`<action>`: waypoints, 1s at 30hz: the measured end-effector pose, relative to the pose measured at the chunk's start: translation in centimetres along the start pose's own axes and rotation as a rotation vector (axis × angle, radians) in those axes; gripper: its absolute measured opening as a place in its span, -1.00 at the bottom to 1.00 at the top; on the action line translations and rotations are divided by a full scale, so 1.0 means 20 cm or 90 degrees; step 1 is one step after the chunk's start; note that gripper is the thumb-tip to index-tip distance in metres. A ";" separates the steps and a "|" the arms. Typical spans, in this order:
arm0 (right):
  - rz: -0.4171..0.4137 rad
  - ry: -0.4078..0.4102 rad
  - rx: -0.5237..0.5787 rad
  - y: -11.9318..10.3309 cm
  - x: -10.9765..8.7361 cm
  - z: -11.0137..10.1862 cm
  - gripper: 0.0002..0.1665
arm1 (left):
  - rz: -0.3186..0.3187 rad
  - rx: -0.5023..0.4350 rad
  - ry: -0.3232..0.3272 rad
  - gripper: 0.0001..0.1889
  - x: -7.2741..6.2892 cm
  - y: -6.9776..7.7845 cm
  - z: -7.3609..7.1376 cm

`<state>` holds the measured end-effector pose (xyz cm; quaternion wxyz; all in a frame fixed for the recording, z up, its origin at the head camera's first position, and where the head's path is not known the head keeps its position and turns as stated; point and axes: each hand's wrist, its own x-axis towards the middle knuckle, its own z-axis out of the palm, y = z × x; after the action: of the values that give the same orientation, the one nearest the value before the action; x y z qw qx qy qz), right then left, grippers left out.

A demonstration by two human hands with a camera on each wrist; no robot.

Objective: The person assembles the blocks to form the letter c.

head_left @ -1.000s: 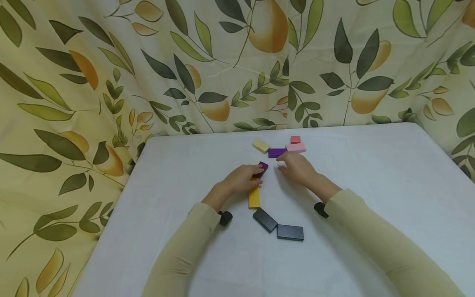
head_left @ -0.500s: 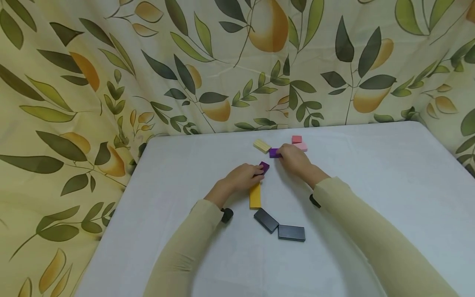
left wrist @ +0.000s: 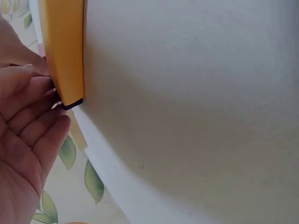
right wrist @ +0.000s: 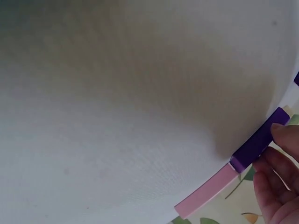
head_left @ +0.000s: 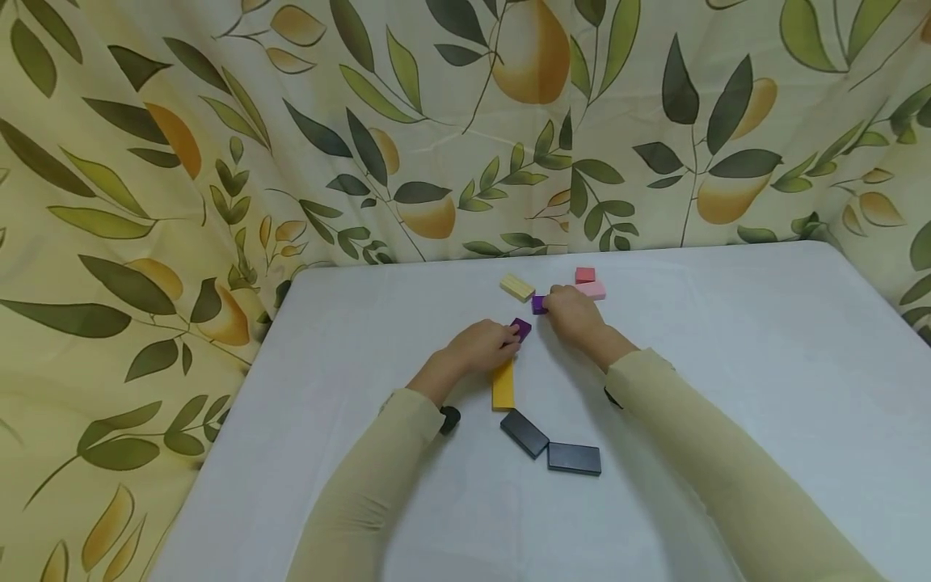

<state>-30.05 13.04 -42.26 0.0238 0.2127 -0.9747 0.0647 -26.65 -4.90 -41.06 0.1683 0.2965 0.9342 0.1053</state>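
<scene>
In the head view my left hand (head_left: 483,346) pinches a dark purple block (head_left: 520,327) at the far end of a yellow block (head_left: 503,386). The left wrist view shows the fingers beside that yellow block (left wrist: 65,51), with a dark edge of the purple block (left wrist: 74,104) under its end. My right hand (head_left: 576,317) grips a violet block (head_left: 539,305) a little farther away. In the right wrist view the thumb lies on this violet block (right wrist: 259,142) and the fingers are at its side. A pink block (right wrist: 208,191) lies end to end with it.
Two dark grey blocks (head_left: 524,434) (head_left: 575,458) lie nearer on the white table (head_left: 349,339). Beyond the hands are a pale yellow ridged block (head_left: 517,288) and a coral block (head_left: 585,276). A leaf-patterned curtain (head_left: 465,153) hangs behind the table.
My right hand has come from just in front of the violet block to grip it, and the block has shifted slightly nearer. The left hand keeps its hold on the dark purple block.
</scene>
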 end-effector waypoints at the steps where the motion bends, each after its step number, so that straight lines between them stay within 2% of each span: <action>1: -0.002 -0.001 0.000 0.00 0.00 0.00 -0.85 | -0.002 -0.001 -0.001 -0.61 0.00 0.00 0.00; 6: -0.002 -0.010 -0.003 -0.01 -0.03 -0.01 -0.85 | -0.003 -0.005 0.001 -0.61 0.00 0.00 0.00; 17: -0.028 0.019 0.001 -0.03 -0.07 -0.03 -0.90 | 0.006 -0.015 0.010 -0.61 0.00 0.00 0.00; 22: -0.053 0.029 -0.023 -0.03 -0.08 -0.03 -0.88 | 0.008 -0.018 0.013 -0.61 0.00 -0.01 0.01; 30: -0.079 0.014 -0.054 -0.02 -0.07 -0.03 -0.89 | 0.005 -0.014 0.016 -0.60 0.00 -0.01 0.01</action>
<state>-28.65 13.34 -41.64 0.0474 0.2708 -0.9612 0.0239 -26.59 -5.04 -41.28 0.1589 0.2970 0.9339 0.1198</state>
